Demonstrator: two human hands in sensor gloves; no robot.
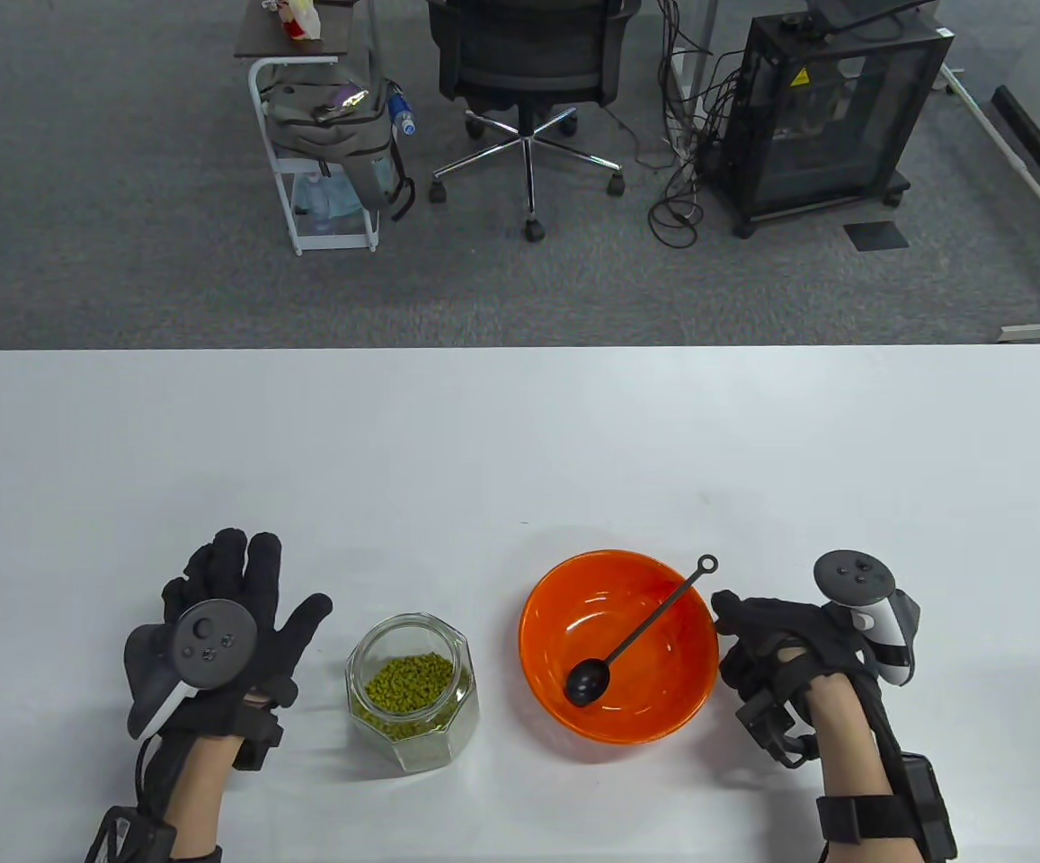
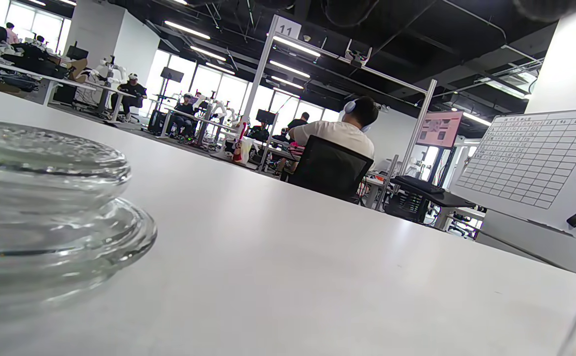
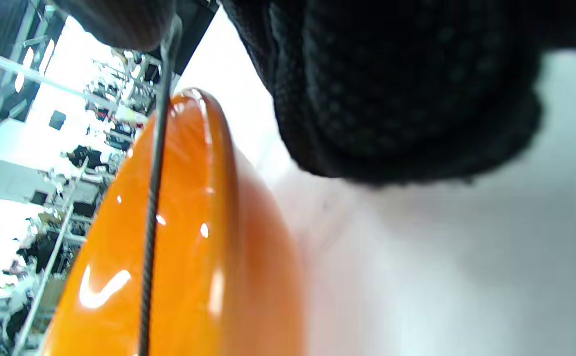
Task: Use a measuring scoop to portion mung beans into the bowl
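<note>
An open glass jar (image 1: 412,692) about half full of green mung beans stands at the front of the white table. To its right is an orange bowl (image 1: 539,600) with no beans visible in it. A black measuring scoop (image 1: 645,625) lies in it, head at the bottom, its ringed handle leaning over the far right rim. My left hand (image 1: 245,589) lies flat on the table left of the jar, fingers spread. My right hand (image 1: 753,634) rests beside the bowl's right rim, fingers loosely curled and holding nothing. The right wrist view shows its fingers (image 3: 406,89), the bowl (image 3: 189,247) and the scoop handle (image 3: 152,222).
In the left wrist view a clear glass lid (image 2: 45,212) lies on the table close to my left hand; the table view does not show it. Bare white tabletop (image 1: 520,449) stretches beyond the jar and bowl. Behind the table are a chair, a cart and cables.
</note>
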